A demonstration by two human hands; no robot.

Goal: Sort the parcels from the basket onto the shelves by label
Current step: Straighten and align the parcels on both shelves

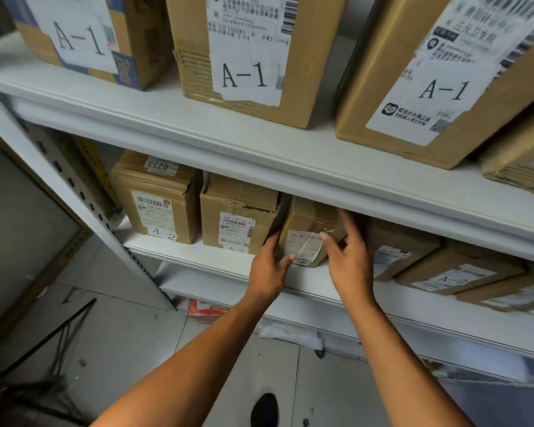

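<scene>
Parcel [309, 238] gripped between left hand [267, 272] and right hand [350, 260]; neighbouring box [238, 223], beside left fingers, could be shoved askew.

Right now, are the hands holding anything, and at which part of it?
Yes. Both hands hold one small brown cardboard parcel on the lower shelf: the left hand grips its left edge, the right hand its right side.

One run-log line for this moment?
stage: shelving | parcel: tilted on A-2 shelf | left hand: grips left side | right hand: grips right side | neighbours: A-2 boxes
</scene>
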